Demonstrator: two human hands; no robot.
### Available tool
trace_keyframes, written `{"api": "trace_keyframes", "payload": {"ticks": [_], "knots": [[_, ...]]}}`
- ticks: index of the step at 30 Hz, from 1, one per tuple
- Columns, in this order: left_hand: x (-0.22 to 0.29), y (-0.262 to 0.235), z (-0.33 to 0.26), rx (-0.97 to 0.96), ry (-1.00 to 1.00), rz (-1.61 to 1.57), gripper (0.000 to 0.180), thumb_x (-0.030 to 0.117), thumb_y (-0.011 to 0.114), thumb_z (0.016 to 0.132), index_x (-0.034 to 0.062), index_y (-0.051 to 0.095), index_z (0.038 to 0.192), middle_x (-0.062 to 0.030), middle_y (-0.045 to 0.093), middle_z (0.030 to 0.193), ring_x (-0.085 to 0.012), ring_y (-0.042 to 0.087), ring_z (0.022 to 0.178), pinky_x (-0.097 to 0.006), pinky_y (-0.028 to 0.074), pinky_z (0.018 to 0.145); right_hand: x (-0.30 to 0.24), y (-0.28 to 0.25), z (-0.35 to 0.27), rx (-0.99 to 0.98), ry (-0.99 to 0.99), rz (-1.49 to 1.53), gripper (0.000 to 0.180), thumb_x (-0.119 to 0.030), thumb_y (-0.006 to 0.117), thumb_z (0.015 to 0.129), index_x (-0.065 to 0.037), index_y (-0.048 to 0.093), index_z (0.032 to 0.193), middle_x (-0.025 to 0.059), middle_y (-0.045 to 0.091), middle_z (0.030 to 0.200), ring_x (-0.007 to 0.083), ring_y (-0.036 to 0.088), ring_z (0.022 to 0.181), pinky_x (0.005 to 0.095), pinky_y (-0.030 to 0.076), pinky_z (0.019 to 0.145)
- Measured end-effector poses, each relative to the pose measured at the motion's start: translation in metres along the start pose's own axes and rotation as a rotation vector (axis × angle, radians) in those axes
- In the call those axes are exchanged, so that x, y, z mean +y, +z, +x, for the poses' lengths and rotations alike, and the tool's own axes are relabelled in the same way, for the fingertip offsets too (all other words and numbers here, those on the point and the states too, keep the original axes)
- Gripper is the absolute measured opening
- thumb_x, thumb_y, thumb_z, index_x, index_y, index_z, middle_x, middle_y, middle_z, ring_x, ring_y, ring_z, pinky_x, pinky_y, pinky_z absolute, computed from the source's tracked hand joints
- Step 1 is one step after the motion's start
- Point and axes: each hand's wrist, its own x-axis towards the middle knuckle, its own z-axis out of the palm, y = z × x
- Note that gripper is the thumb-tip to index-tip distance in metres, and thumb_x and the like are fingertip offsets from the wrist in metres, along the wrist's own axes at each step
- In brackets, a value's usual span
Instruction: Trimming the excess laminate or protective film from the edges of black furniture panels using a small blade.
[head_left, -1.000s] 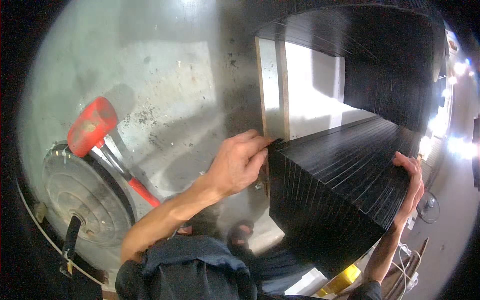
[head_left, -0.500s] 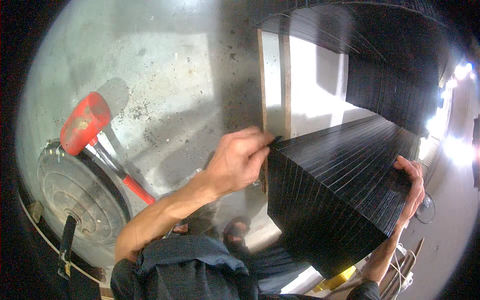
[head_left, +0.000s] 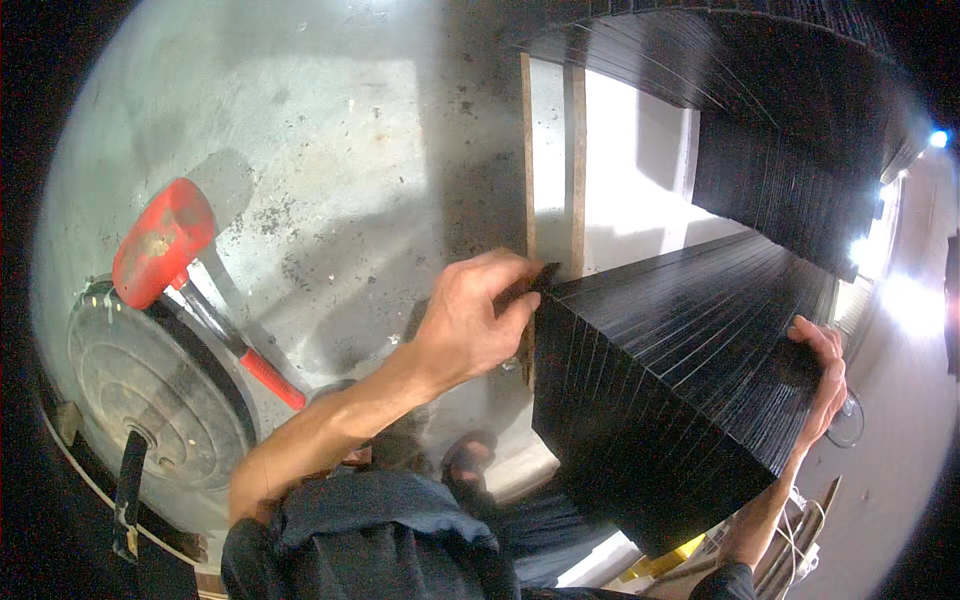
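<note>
A thick block of stacked black sheets point(head_left: 700, 340), with fine lines along its sides, stands at an angle in front of me on the right. My left hand point(head_left: 475, 310) is at its near left corner, thumb and forefinger bent towards each other around a small dark tip point(head_left: 548, 274). Whether that tip is a sheet's corner or a loose piece, I cannot tell. Along the block's right edge my right hand point(head_left: 826, 375) grips it, fingertips curled over the upper face. The palm is hidden behind the edge.
A red-headed mallet point(head_left: 165, 245) with a red grip leans over a round grey disc-shaped base point(head_left: 165, 390) at left. More black stacked sheets point(head_left: 790, 170) rise at the far right. Wooden strips point(head_left: 578, 170) run beside a white surface. Cables point(head_left: 795, 535) and a yellow thing point(head_left: 665, 558) are low right.
My left thumb and forefinger have parted a little at the corner, and the dark tip shows more. My right hand keeps its place on the block. The view has shifted slightly.
</note>
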Motion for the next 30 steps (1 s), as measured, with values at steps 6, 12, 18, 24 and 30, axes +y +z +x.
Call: {"api": "trace_keyframes", "payload": {"ticks": [6,12,18,24,30], "knots": [[0.006,0.007,-0.004,0.032,-0.101,-0.041,0.033,0.006,0.07,0.082,-0.0036,0.069,0.113,-0.0203,0.071,0.1,-0.031,0.07,0.089,-0.038,0.055,0.082,0.0,0.006,-0.002,0.043,-0.006,-0.004,0.031,-0.018,0.056,0.093,0.0,0.063,0.117,0.0137,0.067,0.092,0.0251,0.064,0.089,0.0384,0.048,0.091],[0.0,0.012,-0.01,0.112,-0.036,-0.067,0.031,0.005,0.069,0.083,-0.0035,0.07,0.112,-0.0188,0.071,0.097,-0.0289,0.07,0.084,-0.037,0.055,0.079,0.0,0.009,-0.003,0.034,0.005,0.057,0.031,-0.019,0.055,0.094,0.001,0.062,0.116,0.0142,0.067,0.093,0.0249,0.063,0.088,0.0379,0.048,0.091],[0.021,0.021,-0.021,0.096,-0.004,-0.141,0.029,0.005,0.07,0.084,-0.003,0.069,0.111,-0.015,0.068,0.087,-0.0225,0.068,0.077,-0.033,0.055,0.07,-0.003,0.0,-0.003,0.024,0.065,0.013,0.034,-0.023,0.05,0.097,0.002,0.063,0.115,0.0142,0.067,0.094,0.0245,0.062,0.092,0.0386,0.047,0.092],[-0.001,0.014,-0.014,0.194,-0.13,-0.071,0.029,0.003,0.069,0.084,-0.0036,0.069,0.112,-0.0161,0.07,0.09,-0.0249,0.069,0.081,-0.033,0.055,0.076,-0.006,0.008,-0.003,0.045,0.014,-0.081,0.035,-0.025,0.048,0.098,0.002,0.063,0.115,0.0134,0.067,0.095,0.0239,0.062,0.092,0.0385,0.047,0.092],[-0.001,0.021,-0.017,0.171,-0.032,-0.07,0.03,0.003,0.069,0.083,-0.0037,0.069,0.112,-0.0167,0.069,0.089,-0.0248,0.07,0.082,-0.033,0.055,0.077,-0.002,0.009,-0.006,0.057,0.117,0.119,0.035,-0.024,0.05,0.097,0.003,0.063,0.115,0.0141,0.066,0.095,0.0242,0.062,0.091,0.0369,0.048,0.09]]}}
